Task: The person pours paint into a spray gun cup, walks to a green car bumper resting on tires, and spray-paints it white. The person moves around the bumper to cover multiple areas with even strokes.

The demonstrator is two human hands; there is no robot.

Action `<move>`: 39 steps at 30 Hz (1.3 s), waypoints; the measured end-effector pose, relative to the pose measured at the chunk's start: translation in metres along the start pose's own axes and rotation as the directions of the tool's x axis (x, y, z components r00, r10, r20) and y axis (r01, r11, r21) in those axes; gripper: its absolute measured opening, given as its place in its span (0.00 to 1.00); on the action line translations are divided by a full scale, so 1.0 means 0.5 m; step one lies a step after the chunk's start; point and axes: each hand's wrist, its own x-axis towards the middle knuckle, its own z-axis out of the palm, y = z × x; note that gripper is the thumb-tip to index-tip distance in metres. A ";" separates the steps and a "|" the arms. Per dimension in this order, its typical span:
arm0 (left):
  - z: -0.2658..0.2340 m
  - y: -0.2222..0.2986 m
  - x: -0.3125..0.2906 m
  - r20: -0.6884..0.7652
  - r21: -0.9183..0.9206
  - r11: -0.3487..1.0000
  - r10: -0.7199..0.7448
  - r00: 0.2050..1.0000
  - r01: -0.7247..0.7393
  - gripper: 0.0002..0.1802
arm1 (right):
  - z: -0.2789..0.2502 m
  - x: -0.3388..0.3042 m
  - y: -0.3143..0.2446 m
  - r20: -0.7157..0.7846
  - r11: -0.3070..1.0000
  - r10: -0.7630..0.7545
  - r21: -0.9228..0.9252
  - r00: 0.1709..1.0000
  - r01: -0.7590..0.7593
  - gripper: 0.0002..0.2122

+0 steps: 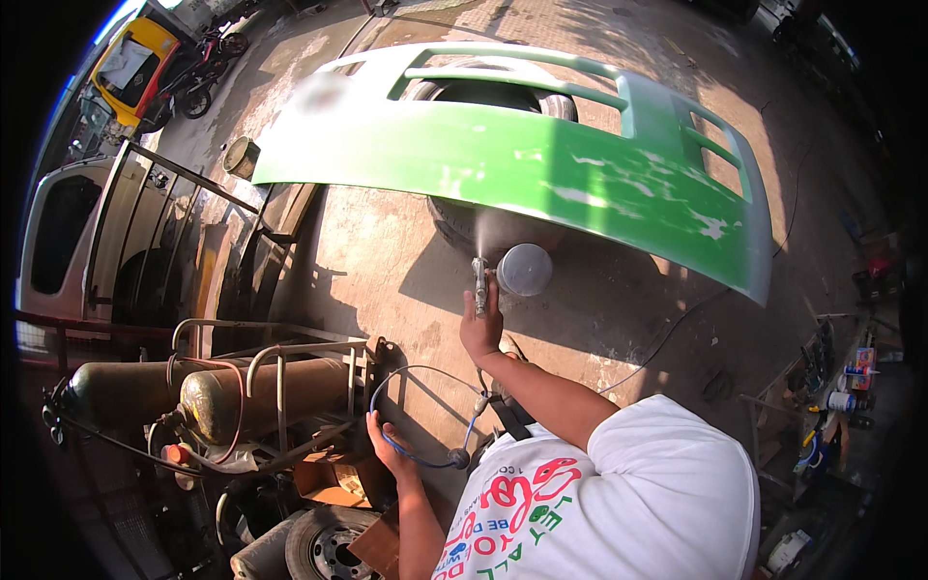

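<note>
My right hand (482, 329) is wrapped around a spray gun (480, 275) with a round, pale grey paint cup (526, 270) at its side. A fine mist leaves the nozzle toward the near edge of a large vehicle panel (387, 145), which has slot openings along its far side. Green covers much of the panel, with whitish patches at the right and a pale, dusty left part. Lower and to the left, my left hand (391, 449) has its fingers curled on a looping blue air hose (416, 366). The hose runs back toward my waist.
A tyre (556, 102) lies beneath the panel. Gas cylinders (237, 401) rest in a metal frame at left, above a wheel (329, 543). A metal bucket (241, 157) stands at the panel's left end. A dark cable (667, 333) crosses the floor. Farther off are a motorcycle (201, 77) and a yellow vehicle (135, 68).
</note>
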 end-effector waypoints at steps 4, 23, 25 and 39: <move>-0.001 0.012 0.119 0.008 -0.087 0.994 0.060 0.998 -0.059 0.26 | 0.148 0.009 -0.071 0.190 0.998 0.047 0.027 0.981 -0.053 0.25; -0.097 -0.120 0.612 0.077 -0.308 0.925 -0.209 0.975 0.223 0.30 | 0.946 0.020 -0.263 0.274 0.998 -0.027 -0.041 0.961 0.039 0.25; -0.118 -0.139 0.655 0.117 -0.339 0.896 -0.263 0.958 0.287 0.31 | 1.014 0.009 -0.286 0.282 0.998 -0.030 -0.047 0.959 0.045 0.25; -0.072 -0.263 0.991 0.129 -0.503 0.775 -0.369 0.920 0.381 0.31 | 1.054 0.052 -0.335 0.303 0.990 0.067 -0.136 0.951 -0.027 0.29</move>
